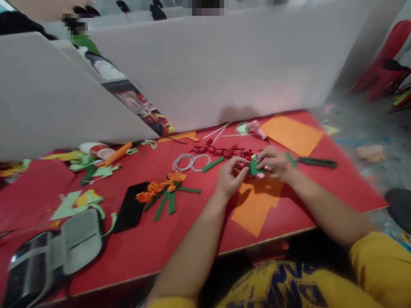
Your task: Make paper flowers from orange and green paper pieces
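Note:
Both hands meet over the right half of the red table. My left hand (231, 174) has its thumb and fingers curled in against the left edge of a small green craft piece (256, 168). My right hand (276, 163) pinches the same piece from the right, its fingers bent over the top. Bits of pink and other colours show around the piece, too small to name. Below the hands lies a cut orange sheet (257, 207). Just behind them runs a row of red craft flowers (231, 150). A rolled green strip (213, 164) rests left of my left hand.
Orange flowers with green stems (167, 188) lie beside a black phone (131, 207). White rings (189, 162), a pink glue gun (256, 128), another orange sheet (292, 133) and a dark cutter (316, 162) surround the hands. An open grey case (81, 241) and scraps lie left. A white partition (224, 68) stands behind.

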Tool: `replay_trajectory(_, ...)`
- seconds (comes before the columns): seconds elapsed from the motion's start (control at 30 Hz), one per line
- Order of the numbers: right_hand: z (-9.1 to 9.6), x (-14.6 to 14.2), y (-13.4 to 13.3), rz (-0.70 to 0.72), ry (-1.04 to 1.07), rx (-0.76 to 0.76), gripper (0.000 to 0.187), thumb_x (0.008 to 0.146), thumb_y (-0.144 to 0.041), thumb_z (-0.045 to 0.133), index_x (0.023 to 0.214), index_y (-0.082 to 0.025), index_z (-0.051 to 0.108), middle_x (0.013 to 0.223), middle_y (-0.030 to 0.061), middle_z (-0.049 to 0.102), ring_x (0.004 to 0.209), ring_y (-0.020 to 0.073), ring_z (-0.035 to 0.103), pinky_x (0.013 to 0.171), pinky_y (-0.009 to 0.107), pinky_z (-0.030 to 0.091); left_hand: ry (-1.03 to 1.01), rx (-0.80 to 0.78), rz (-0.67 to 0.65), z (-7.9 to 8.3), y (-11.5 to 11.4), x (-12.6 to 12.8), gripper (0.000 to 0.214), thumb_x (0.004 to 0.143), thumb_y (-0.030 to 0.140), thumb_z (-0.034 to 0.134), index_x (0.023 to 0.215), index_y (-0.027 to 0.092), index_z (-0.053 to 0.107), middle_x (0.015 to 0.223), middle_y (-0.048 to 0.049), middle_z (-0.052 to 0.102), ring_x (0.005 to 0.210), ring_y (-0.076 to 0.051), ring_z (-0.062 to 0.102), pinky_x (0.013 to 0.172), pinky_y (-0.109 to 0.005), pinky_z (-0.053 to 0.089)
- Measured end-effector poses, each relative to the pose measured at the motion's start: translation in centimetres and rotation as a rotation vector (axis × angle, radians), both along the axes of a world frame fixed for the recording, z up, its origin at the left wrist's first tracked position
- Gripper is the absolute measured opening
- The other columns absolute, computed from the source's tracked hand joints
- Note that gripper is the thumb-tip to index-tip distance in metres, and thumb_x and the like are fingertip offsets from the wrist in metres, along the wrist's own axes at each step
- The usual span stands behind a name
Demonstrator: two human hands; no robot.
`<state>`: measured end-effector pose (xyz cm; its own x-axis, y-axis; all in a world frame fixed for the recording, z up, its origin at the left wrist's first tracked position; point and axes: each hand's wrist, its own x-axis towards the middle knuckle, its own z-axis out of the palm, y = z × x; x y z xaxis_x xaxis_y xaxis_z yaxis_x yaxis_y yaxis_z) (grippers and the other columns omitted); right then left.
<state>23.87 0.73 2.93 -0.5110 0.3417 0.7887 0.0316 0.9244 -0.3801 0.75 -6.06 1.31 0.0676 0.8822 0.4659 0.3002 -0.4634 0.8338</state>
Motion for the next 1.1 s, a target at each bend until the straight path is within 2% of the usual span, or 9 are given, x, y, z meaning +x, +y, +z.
replay_trajectory(0.1,-0.8,-0.3,-0.2,-0.115,0.025,0.100,0.012,0.097,-0.025,0.076,0.086,-0.029,0.079,0.092,0.0063,0.074,0.085,0.0230,0.069,0.081,0.042,0.060,-0.170,-0.053,-0.031,-0.6,0.3,0.5,0.029,0.094,0.046,0.080,0.107,0.022,0.069,0.110,-0.0092,0.080,0.084,-0.018,0.077,0.063,-0.026,0.060)
replay_trajectory(0.2,-0.9,-0.3,-0.4,-0.147,-0.015,0.112,0.013,0.095,-0.022,0.075,0.088,-0.032,0.079,0.103,0.0066,0.075,0.095,0.0256,0.070,0.087,0.046,0.062,-0.242,-0.026,-0.025,-0.9,0.8,0.7,0.030,0.091,0.046,0.083,0.098,0.021,0.069,0.107,-0.0103,0.081,0.095,-0.021,0.080,0.075,-0.030,0.066)
replay_trajectory(0.3,0.1,0.2,-0.7,-0.087,-0.075,0.055,0.013,0.090,-0.023,0.076,0.098,-0.033,0.077,0.123,0.0070,0.074,0.114,0.0301,0.069,0.101,0.052,0.060,-0.241,0.034,0.043,-1.1,1.2,0.4,0.026,0.091,0.044,0.084,0.094,0.020,0.073,0.101,-0.0092,0.081,0.094,-0.020,0.079,0.079,-0.031,0.066)
replay_trajectory(0.4,1.4,0.7,-0.9,0.016,-0.054,-0.092,0.026,0.089,-0.031,0.073,0.115,-0.030,0.072,0.139,0.0112,0.067,0.126,0.0331,0.065,0.107,0.055,0.056,-0.229,0.065,0.090,-1.1,1.4,-0.1,0.024,0.091,0.043,0.084,0.093,0.020,0.077,0.099,-0.0094,0.081,0.094,-0.020,0.079,0.076,-0.030,0.066)
replay_trajectory(0.47,1.6,0.8,-0.9,0.016,0.010,-0.203,0.024,0.093,-0.034,0.071,0.116,-0.026,0.068,0.130,0.0126,0.069,0.118,0.0302,0.068,0.098,0.049,0.059,-0.222,0.064,0.105,-1.0,1.4,-0.2,0.024,0.091,0.043,0.084,0.094,0.020,0.078,0.098,-0.0097,0.081,0.094,-0.021,0.080,0.076,-0.030,0.066)
replay_trajectory(0.57,1.2,0.3,-0.6,-0.078,0.035,-0.261,0.012,0.097,-0.033,0.074,0.102,-0.024,0.069,0.111,0.0097,0.073,0.101,0.0250,0.071,0.084,0.039,0.059,-0.190,0.068,0.104,-0.9,1.4,-0.4,0.024,0.091,0.043,0.083,0.096,0.020,0.079,0.099,-0.0098,0.082,0.093,-0.021,0.080,0.075,-0.030,0.067)
replay_trajectory(0.7,0.4,-0.5,-0.2,-0.119,0.000,-0.223,0.012,0.095,-0.030,0.080,0.087,-0.023,0.073,0.103,0.0081,0.076,0.095,0.0235,0.072,0.088,0.041,0.060,-0.094,0.126,0.065,-0.6,1.3,-0.4,0.020,0.094,0.039,0.081,0.098,0.020,0.081,0.101,-0.0103,0.082,0.094,-0.021,0.080,0.075,-0.030,0.067)
replay_trajectory(1.1,-0.3,-0.5,0.2,-0.053,-0.051,-0.198,0.006,0.094,-0.025,0.079,0.089,-0.023,0.076,0.102,0.0084,0.076,0.098,0.0248,0.073,0.092,0.042,0.060,0.071,0.139,-0.002,0.1,1.1,-0.6,0.010,0.094,0.031,0.078,0.095,0.023,0.084,0.100,-0.0091,0.084,0.091,-0.021,0.081,0.071,-0.029,0.067)
